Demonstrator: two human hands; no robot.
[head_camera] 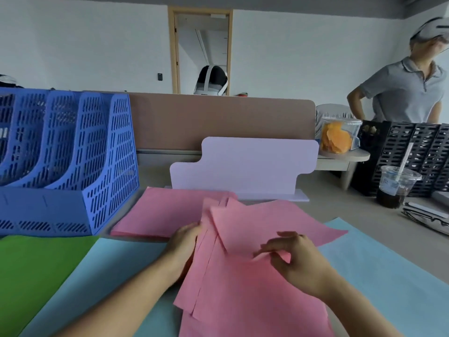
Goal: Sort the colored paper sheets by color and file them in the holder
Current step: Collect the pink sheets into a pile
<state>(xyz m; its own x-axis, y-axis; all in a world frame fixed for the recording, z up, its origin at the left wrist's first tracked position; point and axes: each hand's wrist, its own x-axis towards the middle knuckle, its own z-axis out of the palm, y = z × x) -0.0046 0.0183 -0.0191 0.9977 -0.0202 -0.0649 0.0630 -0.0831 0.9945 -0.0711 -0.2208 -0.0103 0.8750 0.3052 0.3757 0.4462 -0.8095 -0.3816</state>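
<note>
Several loose pink sheets (243, 288) lie fanned out in front of me on top of light blue paper (116, 276). My left hand (184, 242) grips the left edge of the fanned pink sheets. My right hand (291, 254) pinches the corner of the top pink sheet, which is lifted and slanted to the right. A neater pink stack (165, 212) lies behind them. Green paper (34, 271) is at the far left. The blue mesh file holder (73, 166) stands at the back left, its slots facing me.
A lilac card stand (245, 164) is upright behind the pink stack. At the right are a plastic cup of dark drink (396, 188), a black mesh holder (418, 156) and a jar of orange snacks (337, 137). A person in a grey shirt stands at the far right.
</note>
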